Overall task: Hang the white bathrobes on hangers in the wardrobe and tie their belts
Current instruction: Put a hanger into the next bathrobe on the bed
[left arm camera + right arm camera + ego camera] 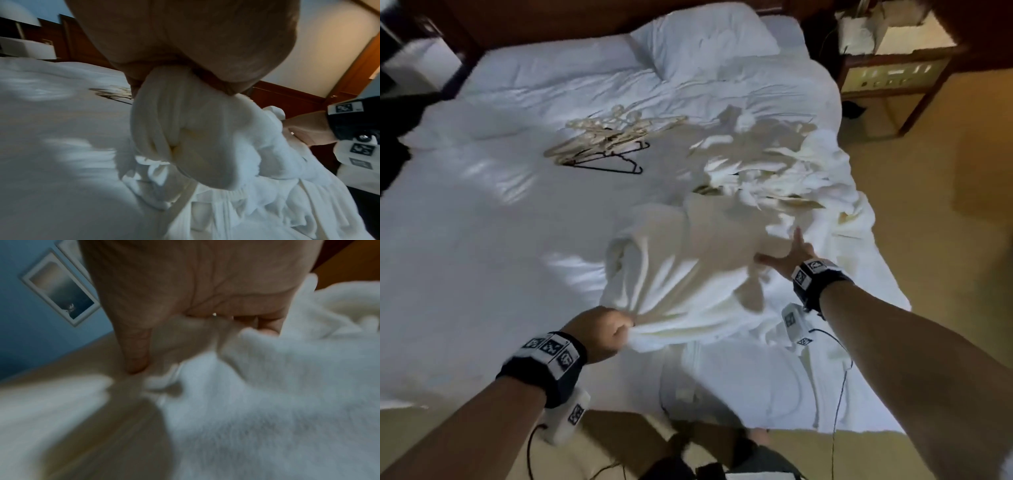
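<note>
Left hand (604,334) fists a bathrobe (688,260) edge, right hand (792,255) fingers spread flat on it; advise finding the collar before fetching a hanger (606,145).

Dim room. Bed (482,212) with white sheets, rumpled, patchy light across it; pillow (709,37) at top. Dark wood headboard (524,17) behind. Wooden nightstand (893,85) right of bed. Tan floor (962,240). Framed picture (59,288) on blue wall (24,331).
</note>
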Available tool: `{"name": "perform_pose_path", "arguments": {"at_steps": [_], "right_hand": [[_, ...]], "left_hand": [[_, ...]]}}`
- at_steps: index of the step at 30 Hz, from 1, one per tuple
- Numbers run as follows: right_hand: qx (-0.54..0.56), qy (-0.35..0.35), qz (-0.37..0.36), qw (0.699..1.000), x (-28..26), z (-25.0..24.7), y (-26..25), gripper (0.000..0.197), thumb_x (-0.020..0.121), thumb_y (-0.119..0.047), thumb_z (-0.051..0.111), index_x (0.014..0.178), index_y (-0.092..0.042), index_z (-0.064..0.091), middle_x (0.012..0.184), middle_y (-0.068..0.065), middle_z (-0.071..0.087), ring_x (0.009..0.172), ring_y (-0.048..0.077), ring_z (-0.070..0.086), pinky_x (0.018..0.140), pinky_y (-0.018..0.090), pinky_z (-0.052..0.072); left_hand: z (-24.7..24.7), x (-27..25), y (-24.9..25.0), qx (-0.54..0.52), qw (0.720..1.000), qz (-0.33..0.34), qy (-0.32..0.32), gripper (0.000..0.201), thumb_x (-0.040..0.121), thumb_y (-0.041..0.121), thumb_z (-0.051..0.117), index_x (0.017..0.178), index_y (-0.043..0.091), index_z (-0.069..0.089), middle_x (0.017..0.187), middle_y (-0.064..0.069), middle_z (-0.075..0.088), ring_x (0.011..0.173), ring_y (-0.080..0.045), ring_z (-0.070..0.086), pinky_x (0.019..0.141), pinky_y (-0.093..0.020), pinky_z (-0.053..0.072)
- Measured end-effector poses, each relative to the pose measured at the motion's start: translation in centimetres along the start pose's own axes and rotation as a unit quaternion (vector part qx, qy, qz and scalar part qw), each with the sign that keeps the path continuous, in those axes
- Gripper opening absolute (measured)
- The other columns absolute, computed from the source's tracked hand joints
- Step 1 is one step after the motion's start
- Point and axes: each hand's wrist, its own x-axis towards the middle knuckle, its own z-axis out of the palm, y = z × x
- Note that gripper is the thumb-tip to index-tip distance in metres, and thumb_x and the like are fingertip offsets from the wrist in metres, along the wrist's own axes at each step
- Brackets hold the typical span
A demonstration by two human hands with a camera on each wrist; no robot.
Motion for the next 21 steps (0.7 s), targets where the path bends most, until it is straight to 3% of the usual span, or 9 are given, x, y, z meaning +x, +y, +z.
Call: {"name": "perform_pose_path", "arguments": {"at_steps": [1, 3, 5, 7, 11, 14, 17, 20, 21], "right_hand": [[0.011, -0.022, -0.003, 1.0, -0.1, 1.0, -0.8, 0.136, 0.051, -0.082, 0.07, 0.153, -0.033, -0.007, 0.156, 0.012, 0.021, 0.135, 0.04, 0.037, 0.104, 0.055, 0.04], [0.014, -0.035, -0.027, 0.999, -0.9, 3.6, -2.2, 0.131, 0.048, -0.079, 0.073, 0.151, -0.022, 0.017, 0.142, 0.014, 0.038, 0.125, 0.037, 0.047, 0.097, 0.049, 0.045], [-0.002, -0.036, -0.059, 0.998, -2.1, 6.6, -3.6, 0.104, 0.057, -0.069, 0.074, 0.137, -0.013, 0.041, 0.122, 0.01, 0.053, 0.113, 0.032, 0.054, 0.086, 0.038, 0.046], [-0.035, -0.04, -0.085, 0.995, -3.7, 9.3, -5.2, 0.084, 0.062, -0.065, 0.07, 0.127, -0.016, 0.052, 0.105, 0.003, 0.054, 0.103, 0.027, 0.057, 0.079, 0.032, 0.044], [-0.018, -0.034, -0.099, 0.994, -7.6, 14.1, -8.9, 0.057, 0.079, -0.051, 0.066, 0.123, -0.018, 0.051, 0.11, 0.003, 0.057, 0.104, 0.026, 0.058, 0.081, 0.029, 0.042], [0.034, -0.006, -0.114, 0.993, -11.2, 17.3, -13.0, 0.07, 0.084, -0.048, 0.065, 0.141, -0.018, 0.037, 0.13, 0.009, 0.058, 0.116, 0.03, 0.056, 0.094, 0.031, 0.044], [0.001, -0.024, -0.204, 0.979, -15.5, 21.1, -18.8, 0.076, 0.09, -0.041, 0.06, 0.152, -0.017, 0.023, 0.146, 0.007, 0.047, 0.13, 0.028, 0.048, 0.105, 0.029, 0.037], [-0.077, -0.074, -0.305, 0.947, -19.8, 24.9, -24.3, 0.068, 0.091, -0.049, 0.055, 0.148, -0.018, 0.034, 0.141, 0.009, 0.052, 0.128, 0.027, 0.05, 0.105, 0.033, 0.039], [-0.083, -0.097, -0.32, 0.939, -21.1, 26.0, -25.8, 0.063, 0.091, -0.048, 0.056, 0.145, -0.019, 0.04, 0.138, 0.008, 0.055, 0.125, 0.027, 0.052, 0.102, 0.032, 0.039]], "left_hand": [[0.2, -0.6, -1.1, -0.001, 1.0, -0.008, 0.001, 0.048, 0.073, 0.047, 0.02, 0.071, 0.017, 0.057, 0.087, -0.011, 0.065, 0.079, -0.027, 0.056, 0.066, -0.03, 0.039], [0.9, -1.5, -3.7, 0.008, 1.0, -0.025, -0.003, 0.057, 0.079, 0.045, 0.019, 0.089, 0.015, 0.067, 0.098, -0.008, 0.068, 0.088, -0.024, 0.06, 0.074, -0.029, 0.043], [1.7, -2.2, -6.4, 0.0, 0.999, -0.05, 0.005, 0.043, 0.093, 0.034, 0.032, 0.11, 0.02, 0.069, 0.114, -0.002, 0.068, 0.102, -0.02, 0.061, 0.085, -0.027, 0.044], [2.6, -2.9, -9.4, 0.0, 0.998, -0.06, -0.013, 0.034, 0.097, 0.024, 0.039, 0.116, 0.026, 0.067, 0.119, 0.002, 0.067, 0.107, -0.016, 0.06, 0.092, -0.027, 0.045], [3.3, -4.5, -16.6, 0.019, 0.997, -0.073, -0.027, 0.038, 0.095, 0.028, 0.036, 0.12, 0.027, 0.065, 0.122, 0.003, 0.066, 0.108, -0.015, 0.06, 0.094, -0.026, 0.045], [2.3, -6.2, -22.1, 0.066, 0.994, -0.089, -0.002, 0.044, 0.09, 0.035, 0.025, 0.111, 0.027, 0.063, 0.116, 0.002, 0.066, 0.101, -0.017, 0.06, 0.089, -0.028, 0.044], [0.0, -8.3, -28.7, 0.088, 0.979, -0.175, 0.06, 0.028, 0.093, 0.027, 0.04, 0.114, 0.027, 0.058, 0.122, 0.0, 0.062, 0.11, -0.023, 0.059, 0.093, -0.034, 0.043], [-2.2, -10.2, -36.2, -0.001, 0.952, -0.276, 0.133, 0.014, 0.08, 0.019, 0.054, 0.093, 0.023, 0.052, 0.107, -0.01, 0.057, 0.1, -0.034, 0.059, 0.085, -0.041, 0.048], [-2.5, -10.8, -37.9, -0.047, 0.943, -0.295, 0.147, 0.014, 0.079, 0.016, 0.055, 0.093, 0.019, 0.051, 0.106, -0.014, 0.055, 0.098, -0.036, 0.058, 0.084, -0.041, 0.048]]}}
